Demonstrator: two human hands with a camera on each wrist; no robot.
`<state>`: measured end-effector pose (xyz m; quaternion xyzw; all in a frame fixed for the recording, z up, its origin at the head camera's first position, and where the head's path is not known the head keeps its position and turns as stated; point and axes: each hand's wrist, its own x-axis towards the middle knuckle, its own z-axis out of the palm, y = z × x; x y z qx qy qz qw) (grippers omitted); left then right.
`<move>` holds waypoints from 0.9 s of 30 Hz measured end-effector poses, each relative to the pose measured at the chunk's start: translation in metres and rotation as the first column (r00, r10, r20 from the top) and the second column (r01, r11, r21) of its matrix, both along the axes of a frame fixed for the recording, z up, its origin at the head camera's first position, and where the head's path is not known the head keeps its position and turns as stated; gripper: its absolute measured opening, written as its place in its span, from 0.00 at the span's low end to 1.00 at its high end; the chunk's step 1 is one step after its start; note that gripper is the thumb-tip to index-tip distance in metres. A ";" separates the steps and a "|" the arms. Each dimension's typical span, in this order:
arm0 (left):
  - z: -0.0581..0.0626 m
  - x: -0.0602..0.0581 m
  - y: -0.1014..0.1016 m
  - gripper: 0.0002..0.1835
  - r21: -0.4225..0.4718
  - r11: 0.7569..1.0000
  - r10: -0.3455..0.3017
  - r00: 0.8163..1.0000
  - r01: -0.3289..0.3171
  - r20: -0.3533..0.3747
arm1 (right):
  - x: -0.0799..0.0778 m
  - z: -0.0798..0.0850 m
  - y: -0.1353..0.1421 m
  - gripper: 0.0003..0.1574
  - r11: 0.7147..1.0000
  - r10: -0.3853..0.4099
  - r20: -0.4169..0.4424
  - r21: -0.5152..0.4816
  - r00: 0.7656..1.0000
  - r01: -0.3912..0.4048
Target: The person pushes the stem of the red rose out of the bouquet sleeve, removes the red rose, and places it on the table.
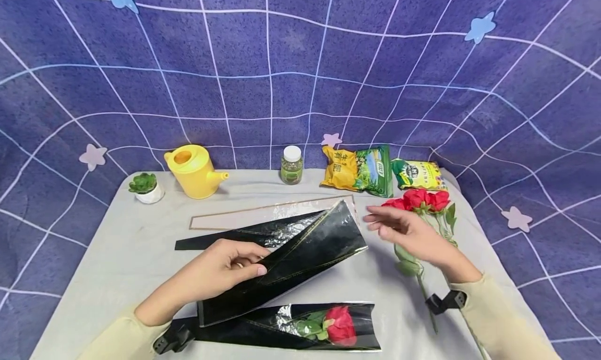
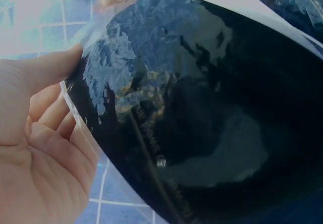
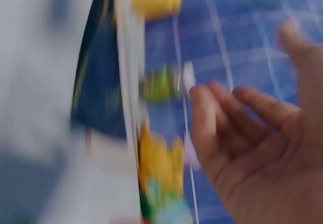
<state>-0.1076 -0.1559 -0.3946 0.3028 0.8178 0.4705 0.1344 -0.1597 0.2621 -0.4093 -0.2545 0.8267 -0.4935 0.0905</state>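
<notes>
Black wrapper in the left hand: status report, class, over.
Left hand grips black wrapper. Right hand empty, near red roses. Head view: held wrapper partly hides the lower, rose-filled wrapper.

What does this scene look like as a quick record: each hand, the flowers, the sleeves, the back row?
left hand: pinches a glossy black sleeve
right hand: holds nothing, near the loose red roses
wrapped flower: one red rose in the front black sleeve
sleeves behind: another black sleeve, a pale sleeve
back row, left to right: succulent, watering can, jar, packets
</notes>
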 end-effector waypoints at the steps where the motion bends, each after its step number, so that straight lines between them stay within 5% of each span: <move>1: -0.001 0.000 0.001 0.13 -0.006 1.000 -0.013 1.000 0.013 -0.002 | 0.005 0.003 -0.011 0.27 0.997 0.059 0.039 -0.060 0.998 -0.057; 4: -0.003 0.001 0.004 0.13 -0.024 0.999 -0.039 0.999 0.040 0.003 | 0.016 0.005 -0.037 0.17 0.982 0.115 0.094 -0.162 0.989 -0.099; 6: -0.004 0.001 0.002 0.13 -0.029 0.999 -0.042 0.999 0.042 0.003 | 0.018 0.001 -0.048 0.08 0.985 0.050 0.092 -0.170 0.995 -0.034; 9: -0.009 0.001 -0.008 0.15 -0.031 0.999 -0.024 1.000 0.023 -0.005 | 0.015 -0.007 -0.052 0.07 0.974 -0.081 0.125 -0.200 0.989 0.105; 14: -0.021 -0.002 -0.046 0.17 -0.067 0.997 0.042 0.999 -0.043 -0.018 | 0.003 -0.022 -0.037 0.17 0.907 -0.284 0.257 -0.241 0.924 0.345; 19: -0.036 -0.010 -0.089 0.14 -0.112 0.976 0.190 0.982 -0.188 0.006 | -0.005 -0.041 -0.029 0.21 0.896 -0.356 0.322 -0.151 0.877 0.418; 23: -0.051 -0.019 -0.112 0.12 -0.174 0.938 0.311 0.950 -0.301 0.031 | -0.009 -0.056 -0.036 0.15 0.927 -0.361 0.240 -0.009 0.901 0.374; 27: -0.068 -0.027 -0.122 0.11 -0.248 0.907 0.354 0.935 -0.341 0.009 | -0.011 -0.067 -0.049 0.10 0.931 -0.337 0.074 0.175 0.939 0.320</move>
